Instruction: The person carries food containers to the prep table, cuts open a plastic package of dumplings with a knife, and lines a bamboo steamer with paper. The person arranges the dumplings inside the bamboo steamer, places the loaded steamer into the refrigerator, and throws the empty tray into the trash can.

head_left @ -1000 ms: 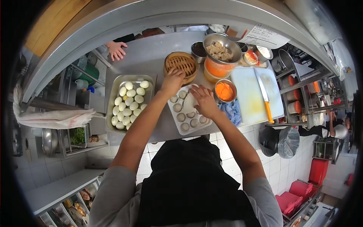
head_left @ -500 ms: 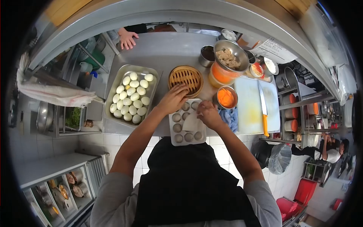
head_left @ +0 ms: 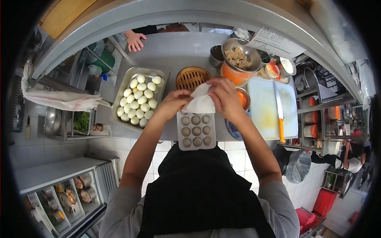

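My left hand (head_left: 174, 104) and my right hand (head_left: 227, 96) pinch a thin white sheet (head_left: 201, 100) between them, raised above the far end of a white tray. That tray (head_left: 197, 145) has round cups, each with a greyish round shape in it, and lies at the counter's near edge. Just beyond the sheet sits a round bamboo steamer basket (head_left: 192, 75) with a slatted base. A metal bowl with orange contents (head_left: 243, 100) is partly hidden behind my right hand.
Left, a metal pan (head_left: 120, 83) holds several peeled eggs. Right, a knife (head_left: 279, 107) lies on a cutting board (head_left: 262, 119). A bowl of pale filling (head_left: 256, 53) stands at the back. Another person's hand (head_left: 135, 41) rests on the far counter edge.
The white sheet has been lifted off the cupped tray and now hangs between both hands. My left hand has left the steamer basket.
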Motion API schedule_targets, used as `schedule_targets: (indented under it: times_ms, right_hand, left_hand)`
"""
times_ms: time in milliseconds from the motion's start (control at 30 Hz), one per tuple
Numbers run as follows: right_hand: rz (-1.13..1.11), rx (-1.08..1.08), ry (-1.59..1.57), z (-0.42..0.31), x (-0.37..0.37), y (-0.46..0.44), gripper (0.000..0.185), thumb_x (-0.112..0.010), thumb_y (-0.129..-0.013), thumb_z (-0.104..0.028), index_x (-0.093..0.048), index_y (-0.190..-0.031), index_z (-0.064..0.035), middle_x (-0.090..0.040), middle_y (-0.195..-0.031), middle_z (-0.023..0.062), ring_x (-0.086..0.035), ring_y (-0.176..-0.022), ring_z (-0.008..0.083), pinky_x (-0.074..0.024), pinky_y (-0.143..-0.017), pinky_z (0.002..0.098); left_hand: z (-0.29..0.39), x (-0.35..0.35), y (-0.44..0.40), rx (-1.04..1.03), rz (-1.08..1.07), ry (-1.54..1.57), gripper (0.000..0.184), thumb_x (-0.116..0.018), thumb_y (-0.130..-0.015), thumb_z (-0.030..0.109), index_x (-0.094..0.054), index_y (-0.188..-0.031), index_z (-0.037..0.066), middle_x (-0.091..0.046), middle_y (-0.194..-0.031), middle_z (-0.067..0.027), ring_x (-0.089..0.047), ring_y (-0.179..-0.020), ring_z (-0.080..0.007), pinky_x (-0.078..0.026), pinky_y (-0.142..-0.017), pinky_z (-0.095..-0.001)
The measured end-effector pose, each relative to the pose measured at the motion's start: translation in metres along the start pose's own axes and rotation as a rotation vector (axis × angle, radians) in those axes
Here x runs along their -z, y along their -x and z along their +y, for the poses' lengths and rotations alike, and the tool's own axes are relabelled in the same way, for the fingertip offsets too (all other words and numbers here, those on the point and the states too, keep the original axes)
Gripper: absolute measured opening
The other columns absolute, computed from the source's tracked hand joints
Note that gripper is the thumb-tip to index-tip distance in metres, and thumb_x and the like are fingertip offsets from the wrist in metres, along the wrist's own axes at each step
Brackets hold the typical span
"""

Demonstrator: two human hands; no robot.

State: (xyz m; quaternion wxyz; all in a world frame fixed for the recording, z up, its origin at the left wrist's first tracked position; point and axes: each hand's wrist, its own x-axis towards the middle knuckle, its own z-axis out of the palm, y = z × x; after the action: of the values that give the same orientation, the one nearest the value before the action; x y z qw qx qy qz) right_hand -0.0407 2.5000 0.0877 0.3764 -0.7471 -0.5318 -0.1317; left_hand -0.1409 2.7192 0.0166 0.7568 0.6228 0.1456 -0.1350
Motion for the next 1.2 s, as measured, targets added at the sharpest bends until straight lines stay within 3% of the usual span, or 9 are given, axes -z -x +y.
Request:
schedule_targets:
  times_ms: [300, 367, 433, 500, 733, 867, 933, 1000, 1200]
  right_hand:
    - [0.08, -0.561, -0.546, 0.033, -0.009, 0.048, 0.025, -0.067, -0.091, -0.007, -0.057, -0.114, -0.0035, -0.06, -0.13, 0.0127, -0.056, -0.12, 0.0262, -0.0448, -0.1, 0.0395]
    - [0.223, -1.169, -1.581, 0.029, -0.014, 0.049, 0.041, -0.065, -0.094, -0.013, -0.051, -0.132, -0.0029, -0.058, -0.135, 0.0124, -0.057, -0.12, 0.0231, -0.0448, -0.103, 0.0364]
    - [0.242, -1.122, -1.497, 0.017, -0.039, 0.047, 0.053, -0.066, -0.095, -0.02, -0.048, -0.141, -0.0023, -0.058, -0.135, 0.0123, -0.062, -0.112, 0.0227, -0.0474, -0.1, 0.0328]
    - [0.025, -0.794, -0.739, 0.014, -0.057, 0.044, 0.045, -0.069, -0.094, -0.025, -0.058, -0.131, -0.002, -0.069, -0.116, 0.0092, -0.064, -0.094, 0.0123, -0.0515, -0.084, 0.0296]
    - [-0.032, -0.97, -0.393, 0.095, -0.093, -0.003, 0.04, -0.075, -0.084, -0.026, -0.067, -0.11, 0.0029, -0.072, -0.084, 0.0169, -0.071, -0.078, 0.0256, -0.0545, -0.075, 0.0412]
    - [-0.062, -0.728, -0.055, 0.106, -0.104, -0.006, 0.041, -0.073, -0.082, -0.024, -0.065, -0.112, 0.0023, -0.071, -0.086, 0.0231, -0.07, -0.079, 0.0375, -0.0543, -0.075, 0.0459]
    - [-0.126, -0.708, -0.069, 0.101, -0.105, -0.011, 0.042, -0.073, -0.082, -0.024, -0.064, -0.114, 0.0021, -0.07, -0.086, 0.0245, -0.069, -0.081, 0.0408, -0.0539, -0.076, 0.0475]
    - [-0.148, -0.698, -0.002, 0.105, -0.113, -0.011, 0.049, -0.072, -0.081, -0.022, -0.06, -0.122, 0.0009, -0.069, -0.098, 0.0248, -0.068, -0.093, 0.0411, -0.0531, -0.08, 0.0486]
    - [0.032, -0.173, 0.357, 0.067, -0.097, -0.014, 0.055, -0.074, -0.077, -0.021, -0.059, -0.128, -0.0074, -0.051, -0.136, 0.02, -0.05, -0.125, 0.0383, -0.045, -0.1, 0.0471]
  left_hand:
    - [0.016, -0.014, 0.009, -0.506, 0.496, -0.293, 0.015, -0.061, -0.098, 0.012, -0.062, -0.103, -0.002, -0.061, -0.076, -0.0007, -0.049, -0.068, -0.0076, -0.043, -0.063, -0.0255]
    - [0.017, -0.017, 0.003, -0.593, 0.678, -0.367, 0.016, -0.059, -0.099, 0.012, -0.061, -0.103, -0.003, -0.058, -0.072, -0.0023, -0.047, -0.066, -0.008, -0.041, -0.06, -0.0276]
    - [0.019, -0.016, 0.002, -0.613, 0.703, -0.37, 0.016, -0.059, -0.099, 0.012, -0.061, -0.103, -0.003, -0.056, -0.071, -0.0032, -0.047, -0.065, -0.0089, -0.04, -0.059, -0.0283]
    - [0.018, -0.013, -0.001, -0.619, 0.717, -0.37, 0.016, -0.059, -0.099, 0.013, -0.061, -0.103, -0.003, -0.055, -0.069, -0.0041, -0.046, -0.063, -0.0098, -0.04, -0.058, -0.0291]
    - [0.016, 0.094, -0.024, -0.781, 0.951, -0.342, 0.014, -0.057, -0.099, 0.009, -0.064, -0.102, -0.003, -0.061, -0.082, -0.0031, -0.049, -0.072, -0.0109, -0.043, -0.067, -0.0272]
    - [0.021, 0.136, 0.012, -0.653, 0.717, 0.009, 0.014, -0.057, -0.097, 0.008, -0.065, -0.106, -0.001, -0.063, -0.084, -0.0018, -0.053, -0.075, -0.0083, -0.043, -0.07, -0.0237]
    - [0.021, 0.156, 0.027, -0.348, 0.009, 0.449, 0.018, -0.057, -0.096, 0.012, -0.066, -0.107, 0.0, -0.065, -0.088, -0.0017, -0.055, -0.081, -0.0083, -0.044, -0.075, -0.0234]
    - [0.032, 0.098, 0.031, -0.304, 0.382, -0.277, 0.026, -0.06, -0.096, 0.022, -0.068, -0.106, 0.0, -0.068, -0.09, -0.0026, -0.058, -0.082, -0.0104, -0.046, -0.076, -0.0248]
    - [0.036, 0.017, 0.013, -0.407, 0.241, -1.135, 0.046, -0.074, -0.08, 0.041, -0.07, -0.108, 0.005, -0.069, -0.101, -0.0199, -0.069, -0.089, -0.0333, -0.054, -0.078, -0.0424]
